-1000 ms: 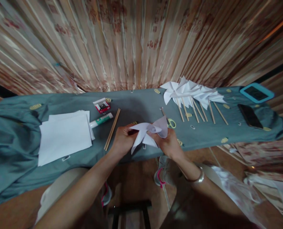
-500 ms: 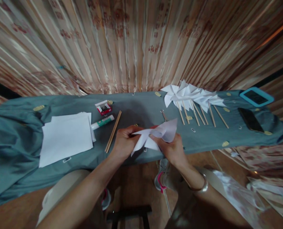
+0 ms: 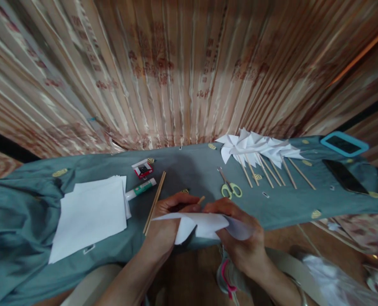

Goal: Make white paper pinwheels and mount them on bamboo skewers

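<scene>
A white paper pinwheel [image 3: 208, 224] is between my hands at the table's front edge, turned nearly edge-on to me. My left hand [image 3: 167, 219] is closed at its left side, fingers curled behind the paper. On the other side my right hand [image 3: 241, 240] grips the folded vanes, thumb below and index finger bent over the back. The tip of a wooden stick [image 3: 201, 199] pokes up between the two hands; its rest is hidden. Just beyond my right hand lie scissors [image 3: 230, 189] with pale green handles. Two loose wooden sticks [image 3: 155, 202] lie beside my left hand.
Stacked white paper [image 3: 93, 212] lies at left, near a glue stick [image 3: 141, 188] and a small red-and-white box [image 3: 142, 169]. Finished pinwheels [image 3: 259, 146] on sticks overlap at back right. Further right are a black phone [image 3: 345, 176] and a blue-framed device [image 3: 345, 143].
The pinwheel has been turned from showing its face to nearly edge-on. A stick tip now shows between my hands, and the scissors' handles are uncovered. My view has tilted upward.
</scene>
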`<state>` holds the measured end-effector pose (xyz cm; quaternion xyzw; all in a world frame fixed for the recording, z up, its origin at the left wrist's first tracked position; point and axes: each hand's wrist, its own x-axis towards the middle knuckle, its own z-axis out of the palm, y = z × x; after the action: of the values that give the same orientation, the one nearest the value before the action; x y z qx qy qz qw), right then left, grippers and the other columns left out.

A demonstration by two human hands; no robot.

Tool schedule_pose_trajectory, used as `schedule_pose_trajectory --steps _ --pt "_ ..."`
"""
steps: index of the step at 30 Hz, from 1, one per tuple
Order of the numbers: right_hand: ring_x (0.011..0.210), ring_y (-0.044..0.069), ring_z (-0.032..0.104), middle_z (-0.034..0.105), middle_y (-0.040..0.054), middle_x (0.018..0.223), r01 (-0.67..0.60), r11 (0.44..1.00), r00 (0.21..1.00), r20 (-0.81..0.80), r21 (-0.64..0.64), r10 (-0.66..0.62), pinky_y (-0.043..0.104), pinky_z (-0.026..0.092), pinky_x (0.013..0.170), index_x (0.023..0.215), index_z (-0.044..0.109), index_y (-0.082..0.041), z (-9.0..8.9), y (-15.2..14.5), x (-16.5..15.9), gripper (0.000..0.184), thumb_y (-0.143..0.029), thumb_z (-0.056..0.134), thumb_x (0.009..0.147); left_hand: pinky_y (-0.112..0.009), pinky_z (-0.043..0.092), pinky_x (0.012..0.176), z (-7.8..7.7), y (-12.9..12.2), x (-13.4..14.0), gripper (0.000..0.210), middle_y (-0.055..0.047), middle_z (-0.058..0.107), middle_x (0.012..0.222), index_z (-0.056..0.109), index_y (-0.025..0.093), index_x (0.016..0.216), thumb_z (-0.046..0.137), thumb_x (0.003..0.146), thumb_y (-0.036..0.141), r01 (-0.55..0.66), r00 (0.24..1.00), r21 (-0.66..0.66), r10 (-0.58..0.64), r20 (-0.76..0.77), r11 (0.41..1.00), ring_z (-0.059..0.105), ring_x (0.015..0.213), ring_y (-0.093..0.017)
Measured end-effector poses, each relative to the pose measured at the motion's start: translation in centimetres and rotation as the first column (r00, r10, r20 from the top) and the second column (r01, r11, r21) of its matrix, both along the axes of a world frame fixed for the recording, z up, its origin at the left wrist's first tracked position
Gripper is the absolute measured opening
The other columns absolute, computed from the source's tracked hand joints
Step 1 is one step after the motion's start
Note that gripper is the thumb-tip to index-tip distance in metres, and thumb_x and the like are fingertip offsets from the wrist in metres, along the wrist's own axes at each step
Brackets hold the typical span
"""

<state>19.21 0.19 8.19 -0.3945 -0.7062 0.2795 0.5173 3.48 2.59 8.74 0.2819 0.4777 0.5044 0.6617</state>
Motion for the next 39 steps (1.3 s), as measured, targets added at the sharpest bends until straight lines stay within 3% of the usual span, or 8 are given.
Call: schedule_pose_trajectory --steps 7,13,29,36,39 --pt "0.091 0.018 0.062 0.068 0.0065 0.094 -0.114 0.968 0.989 0.117 0.224 0.090 0.031 0.052 0.078 0.115 0.057 -0.018 0.5 0.0 0.6 0.026 -0.015 0.054 0.089 -0.021 0.044 0.053 0.0 -0.5 -0.1 0.013 -0.001 0.068 0.066 0.075 0.020 0.063 0.085 0.054 0.022 0.035 0.999 0.126 -0.034 -0.005 0.991 0.059 0.060 -0.012" --pt "0.094 0.019 0.062 0.068 0.0087 0.096 -0.109 0.955 0.984 0.163 0.275 0.065 0.032 0.053 0.079 0.118 0.055 -0.016 1.0 -0.1 1.1 0.026 -0.019 0.052 0.093 -0.028 0.047 0.058 0.5 -0.8 -0.1 0.007 -0.003 0.070 0.072 0.077 0.027 0.063 0.082 0.059 0.025 0.080 0.990 0.191 -0.056 -0.131 0.978 0.061 0.068 -0.019" --pt "0.093 0.018 0.062 0.068 0.0097 0.096 -0.101 0.953 0.986 0.157 0.285 0.057 0.032 0.055 0.077 0.117 0.057 -0.013 1.5 -0.2 1.2 0.024 -0.017 0.050 0.094 -0.026 0.047 0.058 0.7 -0.9 0.0 0.009 -0.002 0.069 0.070 0.078 0.030 0.063 0.079 0.061 0.022 0.134 0.984 0.212 -0.106 -0.141 0.968 0.059 0.066 -0.017" --pt "0.090 0.018 0.064 0.069 0.0086 0.095 -0.085 0.957 0.985 0.168 0.276 0.038 0.033 0.056 0.074 0.118 0.057 -0.017 1.6 -0.2 1.1 0.024 -0.020 0.048 0.095 -0.021 0.044 0.057 0.1 -0.8 -0.2 0.007 -0.001 0.067 0.068 0.078 0.025 0.066 0.083 0.061 0.026 0.122 0.991 0.286 -0.103 -0.081 0.950 0.058 0.063 -0.012" --pt "0.090 0.018 0.063 0.069 0.0077 0.094 -0.063 0.968 0.985 0.171 0.243 0.022 0.032 0.056 0.073 0.116 0.057 -0.019 1.5 -0.3 1.1 0.023 -0.022 0.047 0.096 -0.020 0.045 0.057 0.0 -0.7 -0.5 0.006 -0.002 0.067 0.067 0.078 0.023 0.068 0.082 0.064 0.026 0.179 0.982 0.274 -0.154 -0.109 0.945 0.059 0.063 -0.012"
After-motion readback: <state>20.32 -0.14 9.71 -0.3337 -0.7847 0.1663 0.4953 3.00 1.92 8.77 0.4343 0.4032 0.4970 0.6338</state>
